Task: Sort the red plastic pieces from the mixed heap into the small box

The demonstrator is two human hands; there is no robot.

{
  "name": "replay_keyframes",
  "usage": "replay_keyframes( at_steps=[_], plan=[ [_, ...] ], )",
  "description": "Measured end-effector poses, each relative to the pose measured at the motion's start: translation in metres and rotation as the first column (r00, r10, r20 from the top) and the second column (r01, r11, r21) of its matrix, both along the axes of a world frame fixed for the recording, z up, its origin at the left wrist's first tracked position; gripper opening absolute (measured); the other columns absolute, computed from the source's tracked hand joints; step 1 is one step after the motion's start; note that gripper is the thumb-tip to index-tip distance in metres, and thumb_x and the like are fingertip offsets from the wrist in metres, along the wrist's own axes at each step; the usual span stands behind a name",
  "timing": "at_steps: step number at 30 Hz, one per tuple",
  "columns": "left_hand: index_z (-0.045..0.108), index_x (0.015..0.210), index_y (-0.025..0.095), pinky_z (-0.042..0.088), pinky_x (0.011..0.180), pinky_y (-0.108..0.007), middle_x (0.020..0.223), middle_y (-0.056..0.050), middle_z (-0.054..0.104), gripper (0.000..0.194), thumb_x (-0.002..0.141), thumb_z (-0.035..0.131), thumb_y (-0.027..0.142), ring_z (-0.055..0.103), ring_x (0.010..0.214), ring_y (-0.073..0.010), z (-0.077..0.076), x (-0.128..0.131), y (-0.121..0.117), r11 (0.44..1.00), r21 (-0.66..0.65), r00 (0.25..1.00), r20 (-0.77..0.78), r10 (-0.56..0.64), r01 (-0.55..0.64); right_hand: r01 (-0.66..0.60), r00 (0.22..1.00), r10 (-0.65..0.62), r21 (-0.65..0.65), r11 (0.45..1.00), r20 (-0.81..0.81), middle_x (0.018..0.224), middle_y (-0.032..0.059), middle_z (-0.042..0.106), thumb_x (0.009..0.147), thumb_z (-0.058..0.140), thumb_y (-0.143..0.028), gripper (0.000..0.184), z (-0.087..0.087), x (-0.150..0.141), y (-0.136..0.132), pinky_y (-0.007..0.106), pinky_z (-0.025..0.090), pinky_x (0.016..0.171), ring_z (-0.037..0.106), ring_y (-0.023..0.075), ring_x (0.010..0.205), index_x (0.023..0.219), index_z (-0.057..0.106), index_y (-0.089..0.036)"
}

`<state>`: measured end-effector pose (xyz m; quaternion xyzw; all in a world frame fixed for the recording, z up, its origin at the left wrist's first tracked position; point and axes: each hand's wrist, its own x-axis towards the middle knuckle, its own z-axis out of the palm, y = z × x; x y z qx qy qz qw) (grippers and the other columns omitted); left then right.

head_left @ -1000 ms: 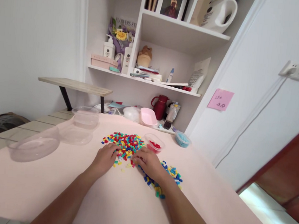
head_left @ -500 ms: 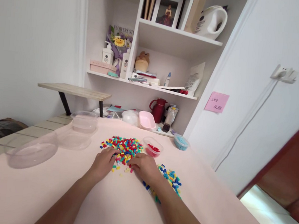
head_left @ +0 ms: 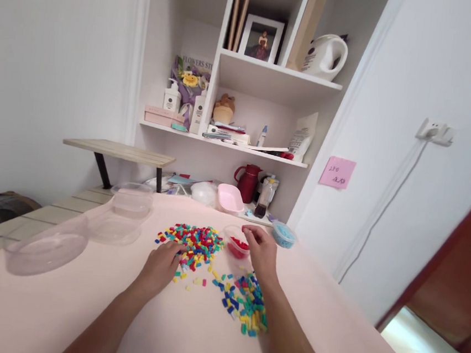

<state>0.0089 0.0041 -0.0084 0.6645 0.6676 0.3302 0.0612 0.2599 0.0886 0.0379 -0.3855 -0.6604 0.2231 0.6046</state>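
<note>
A mixed pile of small plastic blocks (head_left: 202, 240) in red, yellow, green and blue lies mid-table. My left hand (head_left: 163, 264) rests at its near left edge, fingers bent and slightly apart, touching loose pieces. My right hand (head_left: 262, 251) is raised at the right rim of a clear tub (head_left: 230, 231) containing red blocks (head_left: 239, 245). Between its thumb and fingertips, pinched, is a small red block (head_left: 244, 229). A second scatter of blocks (head_left: 244, 299), mostly blue, green and yellow, lies beside and partly behind my right forearm.
A tub of light-blue pieces (head_left: 283, 235) stands at the table's right edge. Clear containers (head_left: 45, 252) stand on the left. Along the back are a pink tray (head_left: 230, 199), a red jug (head_left: 248, 183) and a bottle (head_left: 265, 197), under shelves (head_left: 258, 154).
My right hand has lifted from the mixed pile and moved right to the clear tub with a red block. My left hand stays at the pile. The view has tilted up slightly.
</note>
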Motion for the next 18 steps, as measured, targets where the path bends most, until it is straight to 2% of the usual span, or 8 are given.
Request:
replay_keyframes(
  at_steps=[4,7,10,14,18],
  plan=[
    [0.068,0.109,0.024,0.043,0.097,-0.039,0.118,-0.006,0.067,0.035,0.086,0.044,0.013,0.058,0.114,-0.0221,0.0,-0.001,0.003,1.0,-0.003,1.0,-0.005,0.0,0.0,0.037,0.997,-0.03,-0.106,0.994,0.07,0.088,0.0056,0.068,0.082,0.056,-0.043,0.042,-0.006,0.012,0.009,0.03,0.049,0.061,0.061,0.017,0.064,0.113,0.066,-0.017],
    [0.068,0.109,0.025,0.043,0.097,-0.039,0.119,-0.005,0.067,0.036,0.086,0.044,0.011,0.058,0.115,-0.0216,-0.001,-0.002,0.004,1.0,-0.002,1.0,-0.009,-0.002,0.002,0.043,0.994,-0.035,-0.084,0.996,0.099,0.097,0.0053,0.067,0.083,0.054,-0.039,0.045,-0.009,0.01,0.003,0.029,0.05,0.062,0.062,0.0157,0.065,0.124,0.06,-0.02],
    [0.068,0.108,0.026,0.044,0.096,-0.036,0.118,-0.004,0.067,0.038,0.087,0.041,0.01,0.059,0.113,-0.0191,0.0,-0.002,0.002,1.0,0.005,1.0,-0.009,-0.007,0.007,-0.099,0.98,0.104,-0.039,0.994,0.169,0.087,0.0038,0.067,0.088,0.049,-0.035,0.032,-0.007,-0.001,-0.012,0.028,0.05,0.064,0.062,0.0158,0.067,0.113,0.066,-0.021],
    [0.069,0.106,0.027,0.045,0.094,-0.034,0.115,-0.004,0.068,0.037,0.087,0.041,0.01,0.061,0.109,-0.018,0.002,0.0,0.0,1.0,0.006,1.0,-0.001,0.003,-0.003,-0.325,0.87,0.28,0.046,0.944,0.407,0.089,0.0047,0.07,0.089,0.052,-0.026,0.021,-0.007,-0.022,-0.032,0.03,0.049,0.075,0.063,0.0177,0.08,0.095,0.073,-0.023],
    [0.069,0.105,0.025,0.045,0.093,-0.033,0.114,-0.004,0.068,0.034,0.086,0.044,0.011,0.061,0.108,-0.0183,0.003,0.001,0.0,1.0,0.007,1.0,0.007,0.014,-0.014,-0.435,0.759,0.342,0.04,0.9,0.553,0.093,0.0049,0.07,0.09,0.049,-0.015,0.027,-0.015,-0.038,-0.04,0.031,0.047,0.083,0.061,0.0179,0.09,0.099,0.073,-0.024]
  ],
)
